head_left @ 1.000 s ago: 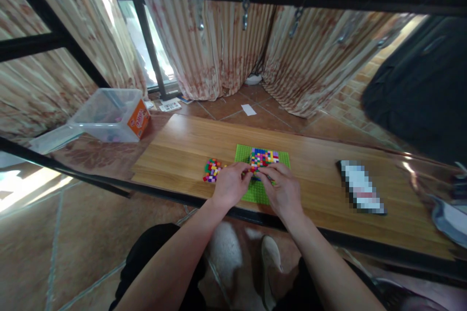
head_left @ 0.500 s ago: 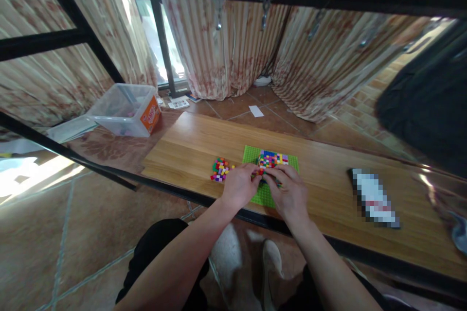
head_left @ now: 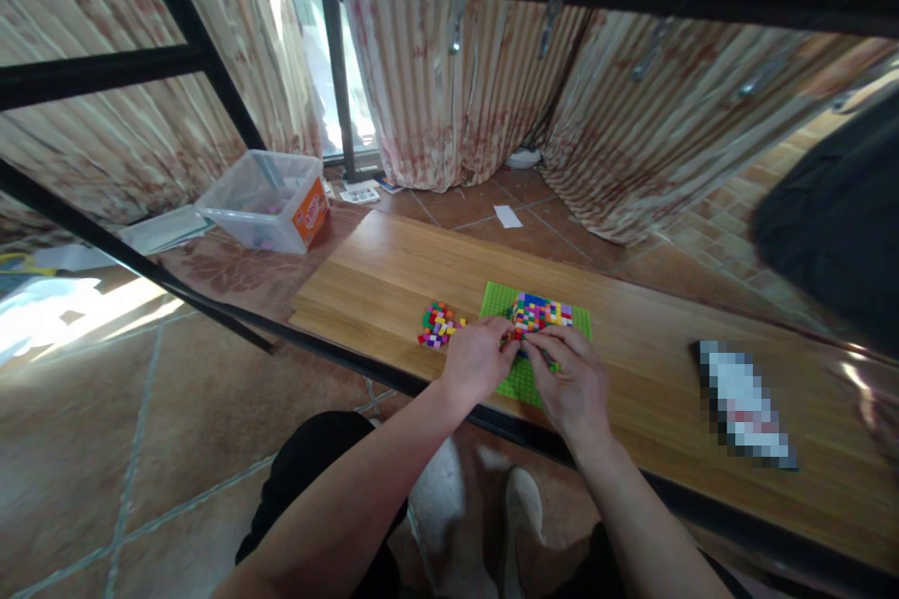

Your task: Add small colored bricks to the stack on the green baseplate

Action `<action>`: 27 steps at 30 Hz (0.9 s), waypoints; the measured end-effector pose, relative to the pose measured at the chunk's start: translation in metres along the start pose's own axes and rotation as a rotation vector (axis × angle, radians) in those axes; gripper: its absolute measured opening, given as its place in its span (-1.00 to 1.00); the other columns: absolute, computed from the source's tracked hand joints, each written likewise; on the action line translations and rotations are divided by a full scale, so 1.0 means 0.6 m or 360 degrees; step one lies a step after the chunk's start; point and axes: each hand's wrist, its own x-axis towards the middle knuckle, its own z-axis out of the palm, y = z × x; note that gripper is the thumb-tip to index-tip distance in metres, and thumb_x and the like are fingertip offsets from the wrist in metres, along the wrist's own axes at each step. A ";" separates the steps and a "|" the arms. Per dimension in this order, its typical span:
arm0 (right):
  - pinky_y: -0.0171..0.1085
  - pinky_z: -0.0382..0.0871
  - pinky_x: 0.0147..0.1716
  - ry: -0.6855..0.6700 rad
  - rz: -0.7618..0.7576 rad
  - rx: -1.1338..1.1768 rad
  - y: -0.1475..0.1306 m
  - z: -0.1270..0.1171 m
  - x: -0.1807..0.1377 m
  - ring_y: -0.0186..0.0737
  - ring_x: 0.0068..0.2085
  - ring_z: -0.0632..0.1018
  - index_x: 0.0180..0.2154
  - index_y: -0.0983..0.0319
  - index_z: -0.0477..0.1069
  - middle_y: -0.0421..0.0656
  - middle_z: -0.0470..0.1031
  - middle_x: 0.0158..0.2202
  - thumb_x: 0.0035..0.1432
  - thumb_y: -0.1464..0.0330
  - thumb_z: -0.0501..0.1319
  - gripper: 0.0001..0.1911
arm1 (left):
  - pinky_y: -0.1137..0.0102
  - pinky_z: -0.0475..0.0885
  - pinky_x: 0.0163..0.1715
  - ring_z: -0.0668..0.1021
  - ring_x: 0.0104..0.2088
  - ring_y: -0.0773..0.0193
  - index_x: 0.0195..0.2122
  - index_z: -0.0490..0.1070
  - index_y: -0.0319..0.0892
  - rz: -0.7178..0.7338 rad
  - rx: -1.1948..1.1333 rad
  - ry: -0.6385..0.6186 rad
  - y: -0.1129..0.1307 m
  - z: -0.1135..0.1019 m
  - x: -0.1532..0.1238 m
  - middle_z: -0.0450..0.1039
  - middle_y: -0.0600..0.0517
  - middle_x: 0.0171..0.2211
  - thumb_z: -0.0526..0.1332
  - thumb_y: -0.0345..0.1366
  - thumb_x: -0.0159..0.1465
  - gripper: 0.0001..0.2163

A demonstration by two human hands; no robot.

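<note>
Both hands, left hand (head_left: 478,357) and right hand (head_left: 572,379), met at the near edge of the multicoloured brick patch (head_left: 539,313) on the green baseplate (head_left: 523,379), fingertips seemingly pinching a small brick there, though the grip itself was hidden; pressing it home squarely seemed the next need, with the loose brick pile (head_left: 439,326) just left of the baseplate.

Baseplate (head_left: 518,382) on wooden board (head_left: 393,273), loose brick pile (head_left: 438,326) left of it, plastic tub (head_left: 271,199) far left behind.
</note>
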 end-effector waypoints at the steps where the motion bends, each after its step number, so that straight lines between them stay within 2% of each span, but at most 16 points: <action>1: -0.15 0.48 -0.18 0.0001 -0.0009 -0.0002 0.000 -0.001 0.000 -0.18 -0.20 0.56 -0.24 0.17 0.59 -0.09 0.56 -0.21 0.24 0.30 0.22 -0.83 | 0.32 0.45 -0.16 0.60 -0.19 0.16 -0.20 0.49 -0.15 0.0000 -0.0003 -0.0006 0.001 0.000 0.000 0.59 -0.02 -0.23 0.20 -0.26 0.31 -0.87; 20: -0.15 0.49 -0.19 -0.0079 -0.0089 -0.0064 -0.002 -0.002 -0.002 -0.16 -0.19 0.57 -0.21 0.21 0.58 -0.05 0.55 -0.17 0.28 0.31 0.18 -0.79 | 0.36 0.45 -0.21 0.60 -0.25 0.20 -0.23 0.51 -0.15 -0.0009 -0.0073 0.0030 -0.002 0.007 -0.001 0.59 0.00 -0.28 0.20 -0.28 0.30 -0.87; 24: -0.16 0.50 -0.16 0.0034 -0.0008 0.0051 -0.011 -0.003 -0.002 -0.17 -0.18 0.58 -0.22 0.21 0.59 -0.06 0.55 -0.19 0.28 0.30 0.18 -0.79 | 0.36 0.46 -0.17 0.60 -0.22 0.21 -0.20 0.53 -0.14 -0.0017 -0.0016 -0.0021 -0.010 -0.008 0.003 0.60 0.01 -0.26 0.15 -0.38 0.29 -0.84; 27: -0.16 0.51 -0.17 0.0117 0.0132 0.0106 -0.015 -0.008 0.003 -0.19 -0.20 0.59 -0.20 0.20 0.58 -0.07 0.56 -0.20 0.28 0.28 0.17 -0.78 | 0.35 0.46 -0.17 0.60 -0.23 0.20 -0.16 0.54 -0.14 -0.0132 0.0085 -0.0019 -0.030 -0.034 0.011 0.60 -0.02 -0.24 0.12 -0.47 0.25 -0.76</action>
